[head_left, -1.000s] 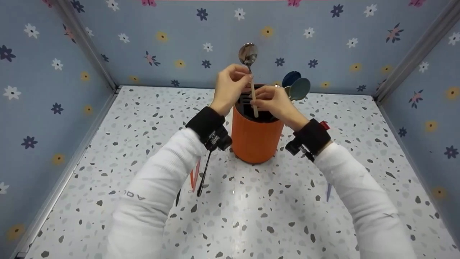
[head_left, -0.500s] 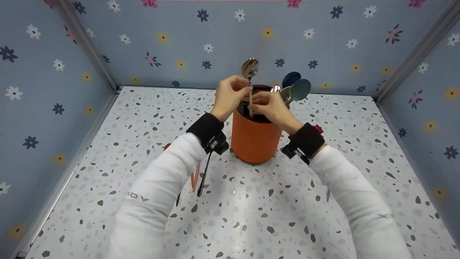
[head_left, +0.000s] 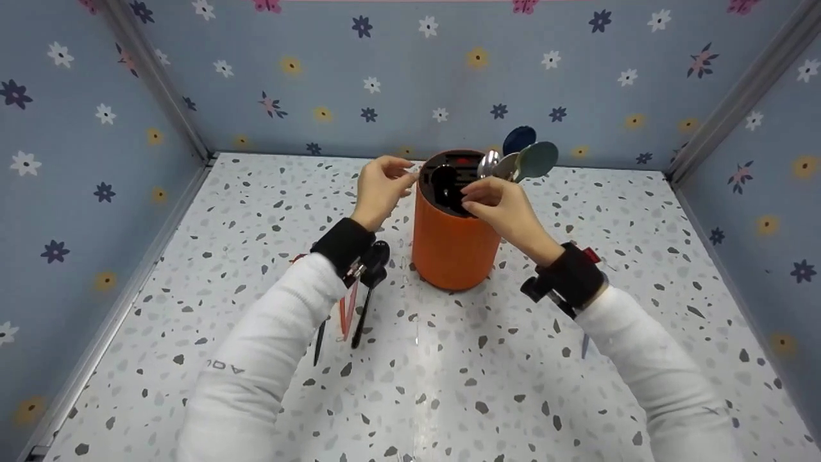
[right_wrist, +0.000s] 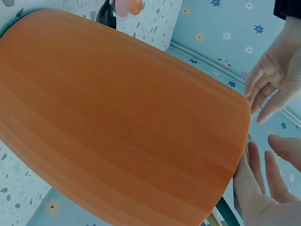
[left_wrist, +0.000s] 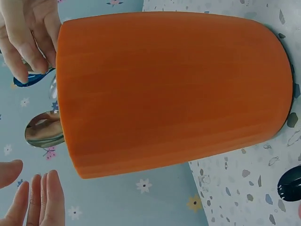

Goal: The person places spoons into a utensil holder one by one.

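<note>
An orange utensil holder (head_left: 455, 250) with a dark slotted inside stands upright at the back middle of the table. A metal spoon (left_wrist: 44, 129) stands in it, bowl just above the rim. My left hand (head_left: 381, 189) is beside the holder's left rim, fingers loosely bent around nothing. Over the right front of the rim is my right hand (head_left: 503, 208), thumb and fingers apart and holding nothing. Behind the right hand, a silver spoon (head_left: 489, 163), a grey-green spoon (head_left: 540, 159) and a dark blue utensil (head_left: 519, 140) rise from the holder.
Left of the holder lie a black-handled utensil (head_left: 362, 324), pink and orange handles (head_left: 348, 314) and a thin black handle (head_left: 319, 343), partly under the left forearm. A bluish-purple handle tip (head_left: 585, 346) shows by the right sleeve. Flowered walls (head_left: 397, 83) enclose the table.
The metal spoon has gone down into the holder, and both hands have let go of it. The left hand has drawn back left; the right hand has moved slightly right and lower.
</note>
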`<state>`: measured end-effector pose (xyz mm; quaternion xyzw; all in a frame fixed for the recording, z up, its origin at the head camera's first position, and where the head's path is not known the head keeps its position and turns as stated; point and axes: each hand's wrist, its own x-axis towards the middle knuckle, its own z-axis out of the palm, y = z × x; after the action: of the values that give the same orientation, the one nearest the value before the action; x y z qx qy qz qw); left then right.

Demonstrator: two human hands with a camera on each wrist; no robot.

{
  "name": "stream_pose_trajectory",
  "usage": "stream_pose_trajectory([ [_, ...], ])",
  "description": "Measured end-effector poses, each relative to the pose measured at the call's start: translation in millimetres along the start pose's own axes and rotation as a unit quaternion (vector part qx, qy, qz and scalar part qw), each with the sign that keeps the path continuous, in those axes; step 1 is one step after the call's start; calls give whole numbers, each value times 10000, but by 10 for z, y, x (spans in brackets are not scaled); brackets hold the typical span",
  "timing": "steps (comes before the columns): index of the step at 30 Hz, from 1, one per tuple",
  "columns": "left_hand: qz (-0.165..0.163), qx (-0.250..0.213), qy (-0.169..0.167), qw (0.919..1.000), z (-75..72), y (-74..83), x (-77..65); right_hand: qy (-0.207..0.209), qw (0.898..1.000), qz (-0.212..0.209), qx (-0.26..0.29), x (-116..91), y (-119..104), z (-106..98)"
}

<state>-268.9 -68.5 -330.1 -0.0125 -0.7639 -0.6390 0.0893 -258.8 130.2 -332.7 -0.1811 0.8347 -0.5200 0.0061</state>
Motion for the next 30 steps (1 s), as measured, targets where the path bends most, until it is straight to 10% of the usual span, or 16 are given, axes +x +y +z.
stream_pose_trajectory([
  [12, -491, -181, 61, 9986, -152, -310, -53, -546, 9935, -16, 994, -151, 61, -13],
  [30, -1406, -115, -74, 9900, -229, -966, -214, -1226, 9873, 381, 931, -371, 378, 102],
])
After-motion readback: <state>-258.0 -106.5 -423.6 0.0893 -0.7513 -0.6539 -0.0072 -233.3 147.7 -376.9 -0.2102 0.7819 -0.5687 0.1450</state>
